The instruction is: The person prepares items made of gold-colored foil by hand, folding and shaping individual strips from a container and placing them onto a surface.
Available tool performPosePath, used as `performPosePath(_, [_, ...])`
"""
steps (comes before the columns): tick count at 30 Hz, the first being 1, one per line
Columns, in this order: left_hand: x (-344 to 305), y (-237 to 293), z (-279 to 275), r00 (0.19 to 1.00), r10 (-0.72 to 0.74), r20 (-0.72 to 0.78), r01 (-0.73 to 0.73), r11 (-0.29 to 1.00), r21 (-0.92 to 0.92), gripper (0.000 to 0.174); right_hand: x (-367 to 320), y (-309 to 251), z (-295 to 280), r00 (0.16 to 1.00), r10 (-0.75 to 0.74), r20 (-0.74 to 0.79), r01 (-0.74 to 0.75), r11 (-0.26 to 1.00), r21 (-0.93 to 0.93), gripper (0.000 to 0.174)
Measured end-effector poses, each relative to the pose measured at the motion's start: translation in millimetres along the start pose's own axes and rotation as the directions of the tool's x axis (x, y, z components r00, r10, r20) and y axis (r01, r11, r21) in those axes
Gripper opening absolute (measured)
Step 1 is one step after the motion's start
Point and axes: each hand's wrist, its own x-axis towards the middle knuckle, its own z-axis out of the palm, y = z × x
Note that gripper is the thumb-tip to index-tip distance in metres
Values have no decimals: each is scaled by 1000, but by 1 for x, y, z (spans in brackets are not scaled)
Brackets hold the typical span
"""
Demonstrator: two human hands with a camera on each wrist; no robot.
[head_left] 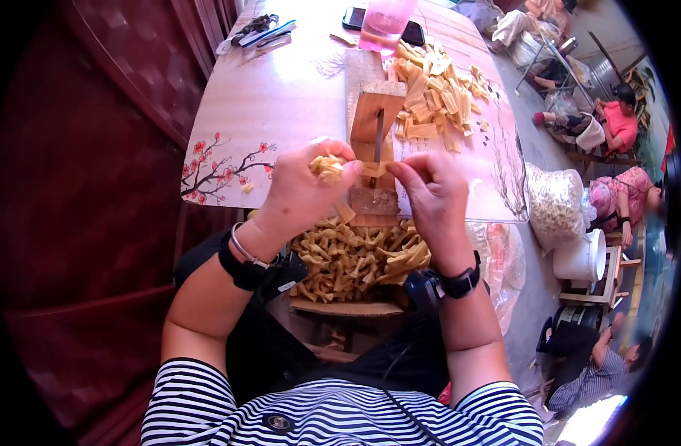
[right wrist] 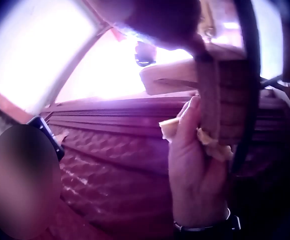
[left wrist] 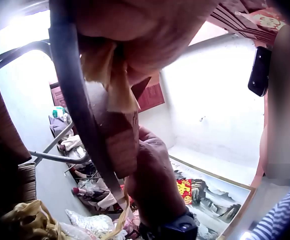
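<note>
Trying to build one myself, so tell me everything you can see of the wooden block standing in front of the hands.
The wooden block looks like bare light-brown timber: a narrow plank lying lengthwise on the table, with a tapered piece raised on it. What looks like a thin dark blade stands in that piece's middle. The near end looks rough. Cut yellow pieces lie heaped against its right side. The left hand and right hand pinch a yellow strip just before the blade.
</note>
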Motion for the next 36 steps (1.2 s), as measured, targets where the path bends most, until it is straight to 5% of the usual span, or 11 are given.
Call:
performPosePath(2, [1,-9,3,991,101,-91,-88,986,140,9,3,9,-2,1000,6,-6,-7,979,-205,16])
performPosePath(6, [-11,-1,-6,945,324,36,-325,929,176,12,-9,2,-8,990,129,-53,-113,966,233,14])
performPosePath(14, [-24,45,-22,742,589,321,-663,714,224,42,-20,-27,-15,889,-456,-38,456,878,146,16])
performPosePath(20, [-38,36,-1,958,-79,275,130,976,-174,19,-23,-38,-3,730,-667,148,630,741,232,13])
performPosePath(23, [-43,20,8,795,-261,548,522,755,-397,17,-23,-49,-13,699,-679,223,610,730,308,17])
performPosePath(24, [-41,21,2,771,89,630,134,945,-297,16,-22,-51,-17,712,-662,234,594,746,302,14])
performPosePath(27, [-36,36,-6,393,99,914,367,895,-255,20,-21,-51,-24,754,-623,210,571,779,260,12])
performPosePath(28, [-34,35,-10,355,254,900,375,843,-386,21,-24,-53,-24,846,-493,202,454,866,211,14])
performPosePath(29, [-39,34,-11,565,340,752,327,744,-582,34,-27,-55,-24,919,-347,188,317,933,169,15])
performPosePath(32, [-31,48,-23,812,199,548,-162,980,-116,36,-30,-49,-18,961,34,274,-45,999,31,20])
performPosePath(36, [-24,23,-23,701,564,437,-698,668,258,25,-28,-57,-15,641,121,758,-588,713,383,20])
